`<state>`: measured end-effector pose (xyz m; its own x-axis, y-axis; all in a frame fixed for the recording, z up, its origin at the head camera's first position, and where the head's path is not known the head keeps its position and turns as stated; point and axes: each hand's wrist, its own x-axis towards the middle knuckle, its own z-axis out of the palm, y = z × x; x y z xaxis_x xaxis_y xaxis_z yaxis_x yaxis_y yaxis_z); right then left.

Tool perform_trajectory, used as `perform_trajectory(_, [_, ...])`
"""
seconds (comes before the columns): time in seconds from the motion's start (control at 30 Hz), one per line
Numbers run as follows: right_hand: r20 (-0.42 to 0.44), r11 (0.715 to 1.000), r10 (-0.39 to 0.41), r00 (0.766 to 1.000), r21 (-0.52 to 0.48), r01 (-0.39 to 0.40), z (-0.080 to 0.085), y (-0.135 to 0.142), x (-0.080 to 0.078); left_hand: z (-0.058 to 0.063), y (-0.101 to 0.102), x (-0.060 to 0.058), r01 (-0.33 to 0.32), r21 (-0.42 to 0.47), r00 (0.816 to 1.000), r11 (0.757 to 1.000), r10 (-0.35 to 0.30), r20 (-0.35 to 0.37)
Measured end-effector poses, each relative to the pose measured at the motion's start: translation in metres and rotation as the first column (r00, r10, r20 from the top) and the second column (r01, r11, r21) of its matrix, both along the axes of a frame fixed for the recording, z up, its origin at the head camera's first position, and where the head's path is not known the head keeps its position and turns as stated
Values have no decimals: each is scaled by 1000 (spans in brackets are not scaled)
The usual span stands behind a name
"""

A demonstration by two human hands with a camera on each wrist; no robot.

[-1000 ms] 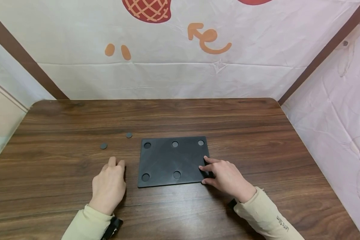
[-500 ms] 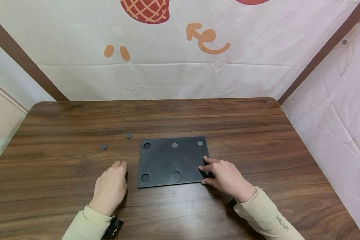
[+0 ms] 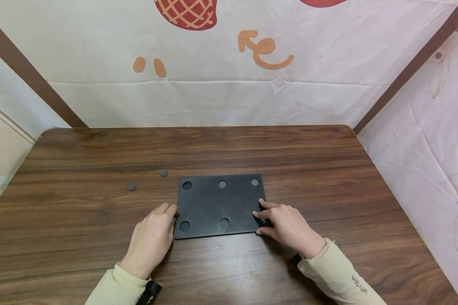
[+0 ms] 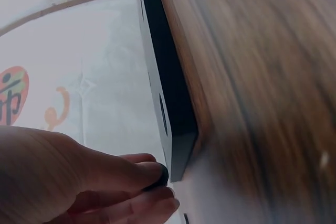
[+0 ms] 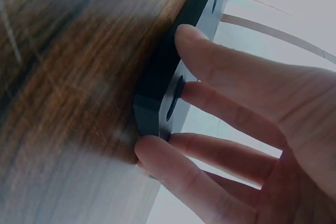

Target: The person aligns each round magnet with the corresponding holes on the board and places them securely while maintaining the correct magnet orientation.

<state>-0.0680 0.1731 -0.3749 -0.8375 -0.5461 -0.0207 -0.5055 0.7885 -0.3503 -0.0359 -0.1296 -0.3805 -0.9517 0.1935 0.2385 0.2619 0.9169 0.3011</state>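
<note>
A flat black rectangular board (image 3: 219, 205) with round recesses along its two long edges lies on the table. My left hand (image 3: 152, 237) is at the board's left edge, close to the near-left recess (image 3: 185, 226). In the left wrist view, its thumb and fingers pinch a small black disc (image 4: 159, 178) just off the board's corner. My right hand (image 3: 290, 226) grips the board's right end, thumb on the near edge and fingers over the surface and side. That hand covers the near-right corner in the head view. A recess (image 5: 175, 98) with a fingertip at it shows in the right wrist view.
Two loose dark discs, one disc (image 3: 131, 186) further left and another disc (image 3: 163, 173) nearer the board, lie flat on the brown wooden table (image 3: 328, 169). A white printed cloth (image 3: 213, 101) hangs behind the table's far edge.
My left hand has moved right across the table, from beside the board up to its left edge. My right hand and the board have stayed in place.
</note>
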Motion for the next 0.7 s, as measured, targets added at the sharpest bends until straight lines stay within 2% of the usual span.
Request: perform_trajectory(0.7, [-26,1000,7,1000,29,-6,-1,-1,-1,4,33,-3,109,29,993,994,-110,52])
